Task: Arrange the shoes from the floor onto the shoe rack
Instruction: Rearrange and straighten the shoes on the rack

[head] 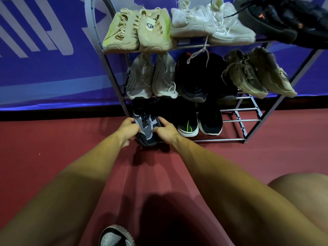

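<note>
Both hands, left hand (pixel 128 128) and right hand (pixel 166 129), grip the black knit sneaker (pixel 147 129) by its sides; it looks light, soft, easily squashed

Shoe rack (pixel 92 32): arched top cut off by the upper edge. Black pair (pixel 284 20) on the top shelf: blurred, cropped at the upper and right edges. Patterned shoe (pixel 147 129) at the bottom shelf: heel lost in shadow, sides covered by the left hand (pixel 128 130) and right hand (pixel 166 131). Grey-toed shoe (pixel 115 237): cropped by the lower edge.
</note>
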Demonstrator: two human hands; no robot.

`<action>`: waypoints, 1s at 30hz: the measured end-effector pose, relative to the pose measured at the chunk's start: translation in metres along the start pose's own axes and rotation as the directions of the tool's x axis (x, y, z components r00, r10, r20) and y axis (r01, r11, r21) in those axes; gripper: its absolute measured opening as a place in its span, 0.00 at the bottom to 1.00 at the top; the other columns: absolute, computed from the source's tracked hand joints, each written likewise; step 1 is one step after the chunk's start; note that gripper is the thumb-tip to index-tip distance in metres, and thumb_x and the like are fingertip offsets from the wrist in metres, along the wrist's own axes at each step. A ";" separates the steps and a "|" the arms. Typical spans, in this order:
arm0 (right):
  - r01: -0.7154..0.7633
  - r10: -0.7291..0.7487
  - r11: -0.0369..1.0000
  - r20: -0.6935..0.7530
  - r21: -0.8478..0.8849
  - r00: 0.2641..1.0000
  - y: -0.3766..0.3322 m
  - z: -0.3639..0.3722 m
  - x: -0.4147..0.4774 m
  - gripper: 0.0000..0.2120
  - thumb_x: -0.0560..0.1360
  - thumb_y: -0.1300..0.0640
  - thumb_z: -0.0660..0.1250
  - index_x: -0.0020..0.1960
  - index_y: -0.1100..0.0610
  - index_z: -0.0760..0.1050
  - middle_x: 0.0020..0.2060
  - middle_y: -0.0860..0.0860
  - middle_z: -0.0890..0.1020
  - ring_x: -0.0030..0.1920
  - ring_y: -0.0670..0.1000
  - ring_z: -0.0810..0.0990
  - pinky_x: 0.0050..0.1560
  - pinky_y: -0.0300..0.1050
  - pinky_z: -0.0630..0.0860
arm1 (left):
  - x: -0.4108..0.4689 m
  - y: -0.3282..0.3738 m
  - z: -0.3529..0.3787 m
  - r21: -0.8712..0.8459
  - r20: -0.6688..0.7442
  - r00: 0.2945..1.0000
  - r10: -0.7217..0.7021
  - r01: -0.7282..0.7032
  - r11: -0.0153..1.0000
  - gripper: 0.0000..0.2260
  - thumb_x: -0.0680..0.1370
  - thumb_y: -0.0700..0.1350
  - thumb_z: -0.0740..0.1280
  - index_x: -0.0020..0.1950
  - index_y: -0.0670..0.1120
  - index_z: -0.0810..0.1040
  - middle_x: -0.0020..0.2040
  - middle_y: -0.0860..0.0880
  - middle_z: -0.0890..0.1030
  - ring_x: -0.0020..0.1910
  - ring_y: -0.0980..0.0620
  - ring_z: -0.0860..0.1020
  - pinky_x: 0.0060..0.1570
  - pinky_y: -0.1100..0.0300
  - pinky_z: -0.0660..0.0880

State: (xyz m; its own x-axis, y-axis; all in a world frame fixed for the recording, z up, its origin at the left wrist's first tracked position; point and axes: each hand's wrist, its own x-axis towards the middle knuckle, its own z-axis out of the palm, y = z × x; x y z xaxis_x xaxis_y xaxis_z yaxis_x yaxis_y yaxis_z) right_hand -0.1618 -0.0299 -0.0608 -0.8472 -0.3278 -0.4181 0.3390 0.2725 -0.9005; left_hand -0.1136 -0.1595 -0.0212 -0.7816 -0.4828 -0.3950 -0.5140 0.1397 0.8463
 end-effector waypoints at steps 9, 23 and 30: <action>-0.029 0.030 1.000 -0.086 0.003 0.996 0.011 0.005 0.015 0.22 0.68 0.55 0.77 0.58 0.54 0.72 0.55 0.54 0.83 0.56 0.54 0.82 0.62 0.52 0.78 | 0.007 0.003 -0.006 0.139 0.124 0.983 -0.135 0.117 0.983 0.16 0.73 0.46 0.65 0.60 0.57 0.75 0.35 0.51 0.77 0.26 0.54 0.68 0.25 0.67 0.61; 0.008 -0.004 0.995 -0.042 0.096 0.999 0.010 0.027 0.014 0.33 0.68 0.61 0.75 0.71 0.60 0.68 0.54 0.55 0.83 0.56 0.55 0.82 0.63 0.54 0.77 | 0.013 -0.018 -0.023 0.083 0.093 0.987 -0.133 0.125 0.989 0.20 0.76 0.47 0.68 0.64 0.65 0.69 0.45 0.51 0.78 0.34 0.55 0.71 0.26 0.64 0.63; 0.091 -0.092 0.996 -0.085 -0.018 0.992 0.014 0.025 0.011 0.33 0.70 0.59 0.74 0.73 0.54 0.68 0.55 0.49 0.82 0.58 0.50 0.81 0.65 0.49 0.75 | 0.024 -0.030 -0.023 0.014 0.097 0.989 -0.114 0.113 0.993 0.32 0.74 0.36 0.68 0.75 0.59 0.66 0.49 0.51 0.80 0.31 0.57 0.68 0.22 0.65 0.60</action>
State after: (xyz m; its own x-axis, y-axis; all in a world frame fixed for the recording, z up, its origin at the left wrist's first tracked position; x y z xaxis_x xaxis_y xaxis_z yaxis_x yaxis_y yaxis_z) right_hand -0.1560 -0.0523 -0.0815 -0.9066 -0.2734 -0.3215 0.2529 0.2579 -0.9325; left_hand -0.1086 -0.1951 -0.0474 -0.7486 -0.4091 -0.5217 -0.6041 0.0965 0.7911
